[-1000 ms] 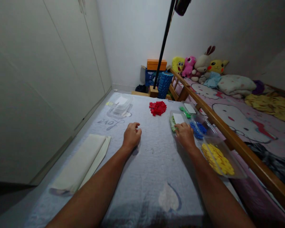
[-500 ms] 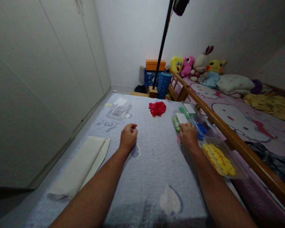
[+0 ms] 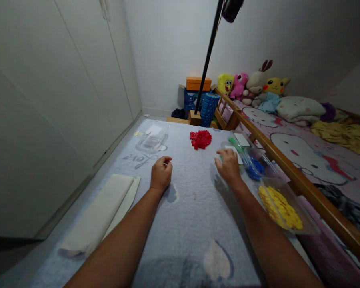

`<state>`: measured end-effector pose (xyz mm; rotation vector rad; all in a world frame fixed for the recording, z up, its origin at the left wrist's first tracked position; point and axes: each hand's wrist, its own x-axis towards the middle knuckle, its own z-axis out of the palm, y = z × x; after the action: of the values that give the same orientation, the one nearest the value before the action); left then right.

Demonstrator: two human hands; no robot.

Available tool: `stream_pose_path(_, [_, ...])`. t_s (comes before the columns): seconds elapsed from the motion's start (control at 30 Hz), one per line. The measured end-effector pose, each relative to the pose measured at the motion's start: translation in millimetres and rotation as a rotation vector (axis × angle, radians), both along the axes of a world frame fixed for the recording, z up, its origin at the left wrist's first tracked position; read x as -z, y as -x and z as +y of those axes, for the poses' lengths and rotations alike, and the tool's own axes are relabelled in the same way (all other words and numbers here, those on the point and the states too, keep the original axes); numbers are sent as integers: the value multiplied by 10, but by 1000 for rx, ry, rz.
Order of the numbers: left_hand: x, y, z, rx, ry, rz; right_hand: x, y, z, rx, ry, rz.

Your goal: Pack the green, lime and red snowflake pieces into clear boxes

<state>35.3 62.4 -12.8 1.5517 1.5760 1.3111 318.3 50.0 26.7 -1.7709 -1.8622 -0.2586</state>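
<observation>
Grip of the right hand (image 3: pixel 228 165) is parted, apparently empty, at the white-labelled box (image 3: pixel 239 158), left of the blue pieces (image 3: pixel 256 169); whether the curled left hand (image 3: pixel 161 173) is loaded cannot be told. Light contact is advised, against tipping.

Head view looks forward (and down); the cloth (image 3: pixel 189 224) lies close below.

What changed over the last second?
The bare right hand moved left and appears to have let go of the white-labelled clear plastic box beside it, which had shifted right. The bare left hand curled its fingers in. The small red pieces and flat yellow pieces stayed put.
</observation>
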Motion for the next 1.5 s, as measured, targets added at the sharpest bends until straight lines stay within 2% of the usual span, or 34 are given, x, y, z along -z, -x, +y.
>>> stream_pose_path(0.1, [-4, 13, 9, -18, 5, -14, 75, 217, 375, -56, 33, 110])
stream_pose_path(0.23, [-7, 16, 9, -32, 6, -17, 214, 425, 927, 136, 116, 265])
stream_pose_path(0.37, [-5, 13, 11, -22, 12, -22, 245, 480, 1360, 295, 146, 421])
stream_pose_path(0.53, [31, 9, 31, -19, 17, -18, 207, 406, 1688, 398, 215, 494])
stream_pose_path(0.77, [42, 0, 29, -8, 24, 1, 202, 282, 1963, 332, 303, 507])
stream_pose_path(0.9, [18, -8, 26, 1, 28, 12, 208, 292, 2008, 293, 351, 428])
stream_pose_path(1.07, [16, -15, 31, 5, 33, 23, 223, 348, 1908, 275, 407, 342])
stream_pose_path(1.27, [28, -17, 36, -2, 41, 26, 254, 451, 1600, 243, 417, 251])
stream_pose_path(1.5, [29, -21, 35, 10, 44, 25, 257, 526, 1140, 85, 430, 146])
